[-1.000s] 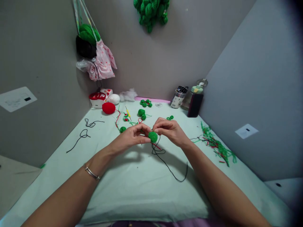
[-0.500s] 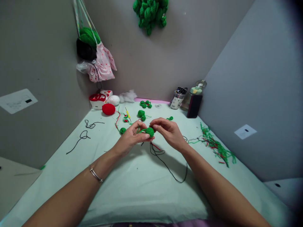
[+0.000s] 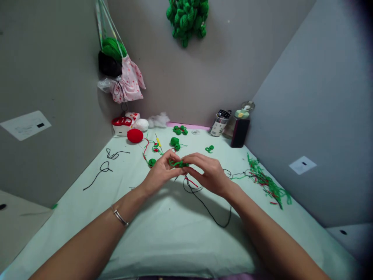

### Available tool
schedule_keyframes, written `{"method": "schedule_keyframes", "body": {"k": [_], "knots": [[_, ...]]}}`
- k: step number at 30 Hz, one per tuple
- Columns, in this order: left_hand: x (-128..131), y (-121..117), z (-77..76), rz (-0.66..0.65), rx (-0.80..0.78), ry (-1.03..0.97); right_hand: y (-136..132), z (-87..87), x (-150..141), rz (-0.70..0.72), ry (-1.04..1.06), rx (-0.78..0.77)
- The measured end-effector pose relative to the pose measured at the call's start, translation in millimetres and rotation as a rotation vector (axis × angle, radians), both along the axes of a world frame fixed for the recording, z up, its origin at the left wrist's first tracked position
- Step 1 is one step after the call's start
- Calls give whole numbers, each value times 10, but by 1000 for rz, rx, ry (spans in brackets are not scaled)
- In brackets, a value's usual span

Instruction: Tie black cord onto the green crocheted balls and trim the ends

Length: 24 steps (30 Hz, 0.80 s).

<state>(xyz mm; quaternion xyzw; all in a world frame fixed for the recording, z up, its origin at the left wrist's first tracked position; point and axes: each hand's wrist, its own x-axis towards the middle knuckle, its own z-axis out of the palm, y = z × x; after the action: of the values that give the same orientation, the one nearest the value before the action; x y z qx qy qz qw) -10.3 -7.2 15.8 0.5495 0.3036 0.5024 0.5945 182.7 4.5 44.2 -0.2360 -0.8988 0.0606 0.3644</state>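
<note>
My left hand (image 3: 162, 171) and my right hand (image 3: 207, 173) meet over the middle of the pale green table (image 3: 163, 233). Both pinch a small green crocheted piece (image 3: 179, 164) between their fingertips; most of it is hidden by the fingers. A black thread (image 3: 207, 207) and a short red thread (image 3: 190, 181) trail from under the hands onto the table. A silver bracelet (image 3: 120, 217) sits on my left wrist.
Green crocheted bits (image 3: 175, 142) lie behind the hands, with a red ball (image 3: 135, 135) and white stuffing (image 3: 159, 120) at the back left. A cup of tools (image 3: 218, 123) and a dark bottle (image 3: 240, 128) stand back right. Yarn scraps (image 3: 266, 182) lie right, black threads (image 3: 101, 170) left.
The green piece has turned in my fingers and now shows less. My right hand has come over it towards the left hand. The view has tilted down slightly.
</note>
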Motion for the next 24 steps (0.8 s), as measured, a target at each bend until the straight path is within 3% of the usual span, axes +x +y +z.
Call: {"method": "schedule_keyframes", "body": {"k": [4,7,11,17,19,24], "knots": [[21,-16,-9,-1,2,44,-13,-56,-20,-156,-172,111],[30,-11,-22,60,25,116,-43,-52,-60,-191,-176,182],[35,-37,11,54,87,132,-129,7,-93,-178,-24,307],[-10,1,22,113,132,195,-453,225,-135,-182,205,235],[-59,71,-20,203,95,271,-558,367,-126,-185,317,114],[-170,204,-93,330,93,229,-629,906,99,5,676,-570]]}}
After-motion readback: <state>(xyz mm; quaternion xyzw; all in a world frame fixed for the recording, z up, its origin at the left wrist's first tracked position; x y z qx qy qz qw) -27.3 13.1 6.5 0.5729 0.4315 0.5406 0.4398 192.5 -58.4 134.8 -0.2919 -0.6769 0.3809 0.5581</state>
